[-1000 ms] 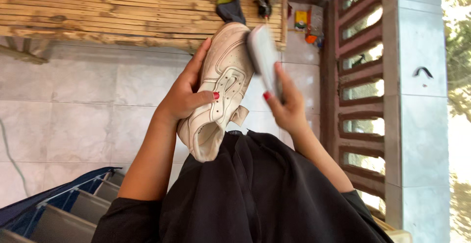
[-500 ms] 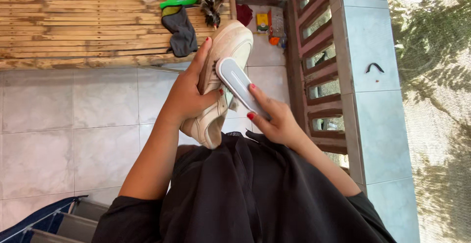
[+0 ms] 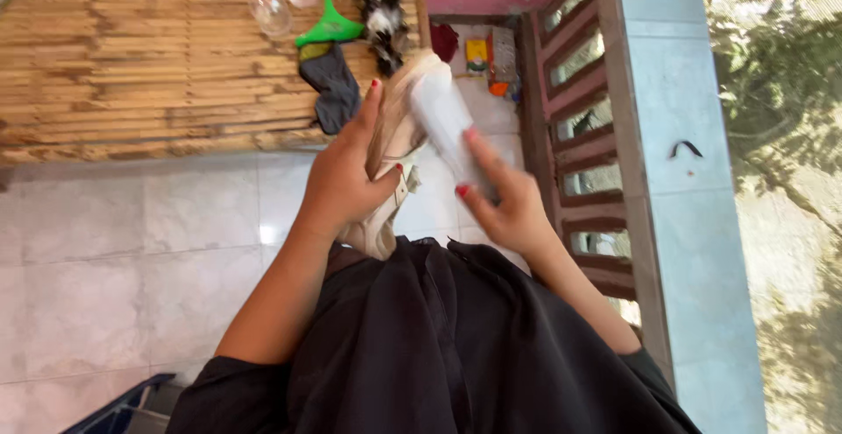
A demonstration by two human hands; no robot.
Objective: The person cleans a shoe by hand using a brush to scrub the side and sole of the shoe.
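Observation:
My left hand (image 3: pixel 340 178) grips a white sneaker (image 3: pixel 388 149) around its middle, toe pointing away from me, heel near my black garment. In my right hand (image 3: pixel 506 202) is a grey and white brush (image 3: pixel 445 123), pressed against the right side of the shoe near the toe. The shoe is turned mostly edge-on, so its upper is largely hidden behind my left hand and the brush. Both hands are blurred by motion.
A bamboo platform (image 3: pixel 132 66) lies ahead with a green scoop (image 3: pixel 329 17), a dark cloth (image 3: pixel 333 88), clear bottles (image 3: pixel 281 0) and a black and white feathery thing (image 3: pixel 379 0). To the right stand a maroon slatted railing (image 3: pixel 583 136) and a tiled pillar (image 3: pixel 693 224).
The brush has slid forward along the shoe toward the toe, and the shoe has turned more edge-on. My view has tilted, showing more of the bamboo platform.

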